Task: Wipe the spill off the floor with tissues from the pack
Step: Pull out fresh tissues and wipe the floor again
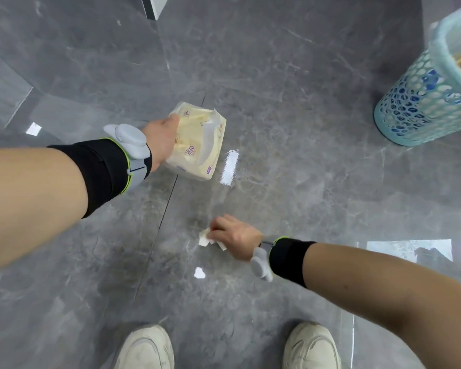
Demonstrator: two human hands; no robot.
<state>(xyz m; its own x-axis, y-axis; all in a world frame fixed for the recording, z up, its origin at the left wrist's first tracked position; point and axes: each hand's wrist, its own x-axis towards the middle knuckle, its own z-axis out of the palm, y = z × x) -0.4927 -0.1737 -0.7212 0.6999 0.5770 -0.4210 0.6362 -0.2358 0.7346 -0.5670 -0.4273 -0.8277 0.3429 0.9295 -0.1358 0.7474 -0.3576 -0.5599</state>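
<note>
My left hand [161, 141] grips a pale yellow tissue pack [197, 145] by its left side and holds it above the grey floor; the pack's top flap is open. Lower down, my right hand [233, 235] presses a crumpled white tissue [205, 238] flat against the floor tile, fingers closed over it. A faint darker smudge [197, 222] shows on the tile just left of the fingers; I cannot tell if it is wet. Both wrists wear black bands with grey sensors.
A light blue perforated waste basket [421, 107] with a plastic liner stands at the upper right. My two white shoes [147, 347] [310, 344] are at the bottom edge. A tile seam [168, 198] runs diagonally under the pack. A white edge [155, 6] sits at the top.
</note>
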